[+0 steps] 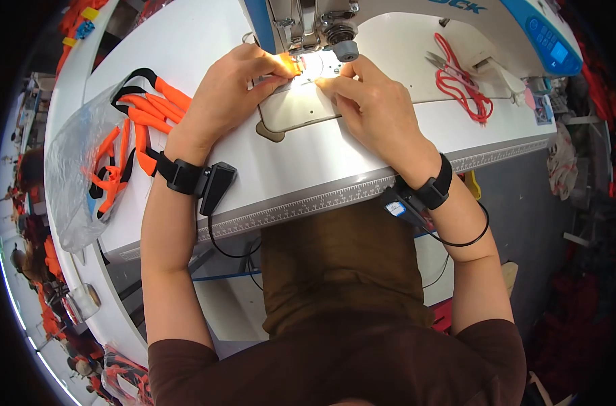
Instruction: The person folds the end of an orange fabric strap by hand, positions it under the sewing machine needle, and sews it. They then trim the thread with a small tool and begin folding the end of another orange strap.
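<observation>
The white counter (308,169) carries a sewing machine (403,20), with a heap of orange straps (129,135) in a plastic bag to the left, apparently waiting. Both hands work at the lit needle: left hand (223,95) pinches a small orange strap piece (289,65) under the presser foot; right hand (372,101) presses fingertips flat beside it, gripping nothing. The stitching looks midway.
</observation>
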{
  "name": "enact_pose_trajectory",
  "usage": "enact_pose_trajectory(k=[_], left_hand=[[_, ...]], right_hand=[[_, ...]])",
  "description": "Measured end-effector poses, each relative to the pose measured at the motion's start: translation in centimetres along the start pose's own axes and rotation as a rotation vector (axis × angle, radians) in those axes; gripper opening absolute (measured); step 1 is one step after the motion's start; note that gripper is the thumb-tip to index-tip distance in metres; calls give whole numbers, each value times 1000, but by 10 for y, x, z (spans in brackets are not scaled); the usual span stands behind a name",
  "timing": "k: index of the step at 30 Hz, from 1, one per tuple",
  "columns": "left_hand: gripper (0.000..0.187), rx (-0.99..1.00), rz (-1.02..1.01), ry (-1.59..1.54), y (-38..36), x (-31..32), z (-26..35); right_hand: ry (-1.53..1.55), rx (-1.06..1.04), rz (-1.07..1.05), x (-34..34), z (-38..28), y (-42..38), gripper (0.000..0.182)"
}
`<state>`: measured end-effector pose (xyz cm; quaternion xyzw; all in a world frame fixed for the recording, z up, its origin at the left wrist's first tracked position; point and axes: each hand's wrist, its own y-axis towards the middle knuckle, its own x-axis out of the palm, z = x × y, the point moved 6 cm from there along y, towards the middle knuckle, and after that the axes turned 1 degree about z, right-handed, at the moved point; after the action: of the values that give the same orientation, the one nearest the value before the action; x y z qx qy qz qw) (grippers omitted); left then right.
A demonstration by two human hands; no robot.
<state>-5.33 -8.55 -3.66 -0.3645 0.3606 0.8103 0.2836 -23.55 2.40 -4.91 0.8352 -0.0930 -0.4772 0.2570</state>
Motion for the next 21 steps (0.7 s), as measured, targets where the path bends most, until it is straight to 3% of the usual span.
enact_pose_trajectory(k=[8, 11, 21], left_hand=[[14, 221, 3, 308, 0, -6, 25], [15, 229, -16, 294, 0, -6, 27], [15, 169, -27, 262, 0, -6, 26]], right_hand=[[149, 47, 35, -6, 10, -1, 24], [243, 39, 102, -9, 14, 1, 26], [46, -5, 29, 0, 4, 1, 18]])
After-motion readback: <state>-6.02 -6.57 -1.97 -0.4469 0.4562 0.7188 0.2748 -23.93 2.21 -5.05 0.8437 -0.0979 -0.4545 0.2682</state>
